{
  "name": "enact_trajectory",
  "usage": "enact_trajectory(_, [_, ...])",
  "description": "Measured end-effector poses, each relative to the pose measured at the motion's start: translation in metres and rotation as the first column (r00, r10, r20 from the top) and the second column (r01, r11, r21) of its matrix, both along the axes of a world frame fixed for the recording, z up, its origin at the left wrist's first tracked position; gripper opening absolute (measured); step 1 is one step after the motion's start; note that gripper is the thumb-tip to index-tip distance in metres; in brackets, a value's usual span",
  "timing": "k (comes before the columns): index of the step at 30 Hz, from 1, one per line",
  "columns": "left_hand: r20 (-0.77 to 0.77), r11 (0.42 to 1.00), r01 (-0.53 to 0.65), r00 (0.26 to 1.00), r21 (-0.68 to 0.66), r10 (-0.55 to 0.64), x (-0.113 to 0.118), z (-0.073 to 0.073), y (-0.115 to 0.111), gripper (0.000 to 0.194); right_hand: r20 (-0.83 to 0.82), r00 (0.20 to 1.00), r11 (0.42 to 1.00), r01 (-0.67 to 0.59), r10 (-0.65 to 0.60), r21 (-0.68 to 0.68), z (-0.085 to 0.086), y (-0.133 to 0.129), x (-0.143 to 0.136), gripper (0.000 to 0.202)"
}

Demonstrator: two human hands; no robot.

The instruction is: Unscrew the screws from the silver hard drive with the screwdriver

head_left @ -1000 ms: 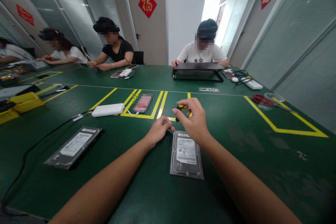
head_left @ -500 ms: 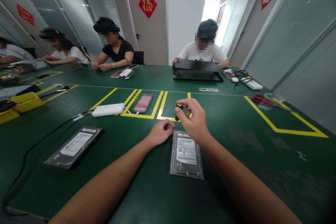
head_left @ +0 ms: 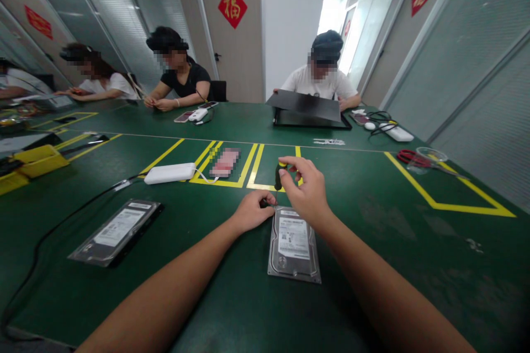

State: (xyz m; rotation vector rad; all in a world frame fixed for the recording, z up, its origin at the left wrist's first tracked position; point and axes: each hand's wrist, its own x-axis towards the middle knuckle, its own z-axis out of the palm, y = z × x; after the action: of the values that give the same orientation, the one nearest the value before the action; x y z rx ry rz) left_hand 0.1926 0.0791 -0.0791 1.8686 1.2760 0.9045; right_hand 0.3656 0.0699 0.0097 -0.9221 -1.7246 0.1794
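Observation:
A hard drive [head_left: 287, 265] with a white label lies flat on the green table in front of me. My right hand [head_left: 308, 187] holds a screwdriver [head_left: 278, 176] by its dark handle with a yellow top. The tool stands nearly upright, its thin shaft pointing down at the drive's far left corner. At that same corner my left hand [head_left: 252, 210] has its thumb and fingers closed together beside the shaft. What they pinch, if anything, is too small to make out. Off to the left rests a second hard drive [head_left: 110, 242], apart from both hands.
A white power bank [head_left: 170, 173] with a black cable lies beyond the second drive, near a phone [head_left: 226, 162]. Yellow bins [head_left: 43, 162] stand far left. Red cable [head_left: 414, 158] lies at right. Across the table, a person [head_left: 327, 77] handles a black panel [head_left: 308, 105]; other people sit further left.
The screwdriver handle shows more fully below my right fingers, which have shifted slightly. My left hand stays at the drive's corner. Across the table, the black panel has tilted and moved left.

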Motion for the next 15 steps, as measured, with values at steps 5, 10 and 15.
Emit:
enact_trajectory(5, [-0.012, 1.0, 0.001, 1.0, -0.001, -0.001, 0.0012, 0.0011, -0.0005, 0.012, 0.002, 1.0, 1.0, -0.017, 0.017, -0.013, 0.0007, -0.0016, -0.0004, 0.019])
enact_trajectory(10, [-0.033, 1.0, -0.008, 0.999, -0.009, 0.007, 0.0023, 0.0036, -0.0017, 0.011, -0.035, 0.999, 1.0, -0.02, 0.019, -0.021, 0.0008, -0.0001, -0.0004, 0.018])
enact_trajectory(15, [-0.059, 1.0, -0.02, 0.998, -0.017, 0.019, 0.0028, 0.0047, -0.0021, 0.009, -0.013, 1.0, 1.0, 0.003, -0.004, -0.019, 0.0002, 0.0013, 0.0, 0.017])
